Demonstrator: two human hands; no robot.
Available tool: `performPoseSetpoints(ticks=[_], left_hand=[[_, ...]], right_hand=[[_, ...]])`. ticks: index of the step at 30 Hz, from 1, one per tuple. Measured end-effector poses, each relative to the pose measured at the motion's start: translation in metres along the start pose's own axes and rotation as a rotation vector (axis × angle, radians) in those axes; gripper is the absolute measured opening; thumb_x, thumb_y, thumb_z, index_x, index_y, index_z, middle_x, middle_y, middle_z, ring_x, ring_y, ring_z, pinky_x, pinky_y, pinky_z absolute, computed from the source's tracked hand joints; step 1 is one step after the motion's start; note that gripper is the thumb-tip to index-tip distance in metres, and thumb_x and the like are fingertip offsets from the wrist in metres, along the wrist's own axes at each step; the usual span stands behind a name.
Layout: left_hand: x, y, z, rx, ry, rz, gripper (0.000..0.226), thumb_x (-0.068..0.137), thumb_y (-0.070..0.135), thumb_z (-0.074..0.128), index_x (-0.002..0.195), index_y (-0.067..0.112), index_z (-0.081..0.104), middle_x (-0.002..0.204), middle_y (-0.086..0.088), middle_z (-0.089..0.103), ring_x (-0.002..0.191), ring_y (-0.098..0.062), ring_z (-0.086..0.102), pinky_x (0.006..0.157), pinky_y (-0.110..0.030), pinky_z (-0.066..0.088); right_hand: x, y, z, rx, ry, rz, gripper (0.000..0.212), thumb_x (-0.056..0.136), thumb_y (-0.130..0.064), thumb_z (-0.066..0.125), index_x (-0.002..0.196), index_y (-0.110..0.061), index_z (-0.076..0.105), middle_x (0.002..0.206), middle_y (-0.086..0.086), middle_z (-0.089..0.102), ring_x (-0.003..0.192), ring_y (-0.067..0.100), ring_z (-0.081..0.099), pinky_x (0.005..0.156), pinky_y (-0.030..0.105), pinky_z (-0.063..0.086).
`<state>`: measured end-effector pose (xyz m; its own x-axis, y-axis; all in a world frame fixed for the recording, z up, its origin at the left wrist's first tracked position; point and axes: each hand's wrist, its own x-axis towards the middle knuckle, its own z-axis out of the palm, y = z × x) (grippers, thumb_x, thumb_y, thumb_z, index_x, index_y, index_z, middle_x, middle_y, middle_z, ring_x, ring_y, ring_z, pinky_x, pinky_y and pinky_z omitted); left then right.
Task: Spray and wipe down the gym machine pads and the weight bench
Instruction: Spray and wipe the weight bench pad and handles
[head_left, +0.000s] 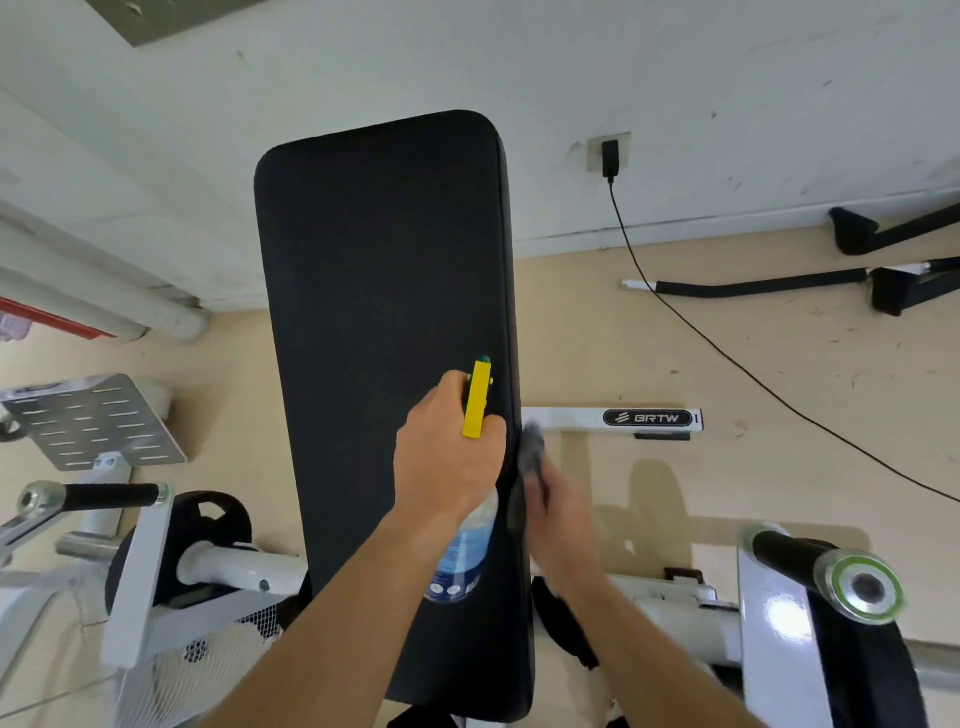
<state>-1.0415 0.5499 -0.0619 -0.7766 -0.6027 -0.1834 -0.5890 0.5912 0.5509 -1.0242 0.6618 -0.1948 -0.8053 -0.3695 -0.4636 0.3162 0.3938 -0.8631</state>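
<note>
A long black machine pad runs up the middle of the view. My left hand grips a spray bottle by its neck over the pad's lower half; the yellow spray head points up the pad. The bottle is clear with a blue label. My right hand, blurred by motion, holds a dark cloth against the pad's right edge.
White machine frame parts surround the pad: a perforated foot plate at the left, a black-gripped handle at the lower right, a "BRTW" base bar on the floor. A black cable runs from a wall plug across the beige floor.
</note>
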Motion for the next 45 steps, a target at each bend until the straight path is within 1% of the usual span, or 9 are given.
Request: performPoseSetpoints(ticks=[7,12,15,21,26,30,33,40,45], left_hand=[[-0.029,-0.027,0.015,-0.045,0.013,-0.093,0.008,0.077,0.027,0.053,0.079,0.021,0.048,0.068,0.000,0.054,0.060,-0.023,0.052,0.065,-0.049,0.053],[-0.046,-0.030,0.028,-0.047,0.006,-0.111,0.007,0.084,0.019,0.059,0.089,0.022,0.054,0.077,0.004,0.059,0.069,-0.017,0.058,0.068,-0.040,0.051],[-0.057,-0.030,0.045,0.010,-0.030,-0.118,0.010,0.087,0.019,0.060,0.090,0.024,0.051,0.080,0.006,0.057,0.071,-0.016,0.057,0.068,-0.039,0.048],[-0.095,-0.041,0.085,0.082,-0.054,-0.186,0.010,0.088,0.030,0.056,0.090,0.024,0.048,0.079,0.006,0.055,0.068,-0.018,0.056,0.064,-0.037,0.046],[-0.125,-0.055,0.098,0.036,0.038,-0.359,0.025,0.090,0.023,0.062,0.073,0.025,0.043,0.066,0.004,0.053,0.057,-0.012,0.051,0.052,-0.030,0.037],[-0.134,-0.060,0.100,-0.011,0.070,-0.396,0.024,0.088,0.021,0.062,0.071,0.023,0.045,0.064,0.002,0.056,0.059,-0.019,0.055,0.058,-0.040,0.049],[-0.132,-0.060,0.096,-0.073,0.095,-0.355,0.022,0.087,0.021,0.062,0.072,0.025,0.045,0.065,0.001,0.055,0.058,-0.018,0.054,0.056,-0.038,0.046],[-0.125,-0.070,0.078,-0.036,0.065,-0.231,0.007,0.088,0.025,0.062,0.087,0.028,0.056,0.070,0.006,0.058,0.064,-0.011,0.057,0.058,-0.025,0.042],[-0.124,-0.079,0.068,-0.024,0.055,-0.208,0.005,0.084,0.027,0.059,0.087,0.027,0.055,0.068,0.006,0.056,0.060,-0.014,0.055,0.059,-0.033,0.048]], right_hand=[[0.095,-0.108,-0.001,-0.043,0.232,-0.230,0.052,0.107,-0.026,0.035,0.157,-0.034,0.020,0.126,0.006,0.065,0.110,0.027,0.062,0.094,0.038,0.049],[-0.002,0.024,0.030,-0.011,0.018,-0.029,0.033,0.101,-0.043,0.035,0.133,-0.040,0.044,0.097,0.002,0.069,0.085,0.021,0.065,0.078,0.044,0.054],[-0.055,0.078,0.012,-0.147,-0.110,0.036,0.016,0.102,-0.025,0.046,0.111,-0.034,0.056,0.079,-0.004,0.066,0.066,0.012,0.059,0.064,0.036,0.051],[-0.029,0.045,-0.052,-0.034,0.241,0.128,0.044,0.106,-0.027,0.042,0.149,-0.026,0.042,0.106,0.003,0.070,0.088,0.021,0.065,0.074,0.030,0.047],[0.041,-0.036,-0.060,0.078,0.164,-0.123,0.044,0.105,-0.030,0.042,0.149,-0.031,0.042,0.109,0.000,0.068,0.091,0.021,0.067,0.083,0.044,0.057],[0.071,-0.077,-0.035,0.001,0.132,-0.201,0.049,0.106,-0.026,0.040,0.155,-0.026,0.033,0.107,-0.006,0.062,0.091,0.015,0.060,0.078,0.015,0.039],[0.055,-0.053,-0.007,-0.104,0.095,-0.203,0.053,0.107,-0.029,0.037,0.158,-0.029,0.021,0.117,0.007,0.068,0.101,0.025,0.065,0.083,0.024,0.043],[-0.070,0.098,0.029,-0.142,-0.148,0.153,0.033,0.103,-0.040,0.039,0.127,-0.023,0.054,0.088,0.006,0.069,0.075,0.021,0.064,0.074,0.046,0.054],[-0.037,0.058,0.008,-0.145,-0.065,-0.009,0.040,0.105,-0.031,0.043,0.145,-0.031,0.043,0.097,0.002,0.069,0.085,0.021,0.066,0.077,0.036,0.053]])
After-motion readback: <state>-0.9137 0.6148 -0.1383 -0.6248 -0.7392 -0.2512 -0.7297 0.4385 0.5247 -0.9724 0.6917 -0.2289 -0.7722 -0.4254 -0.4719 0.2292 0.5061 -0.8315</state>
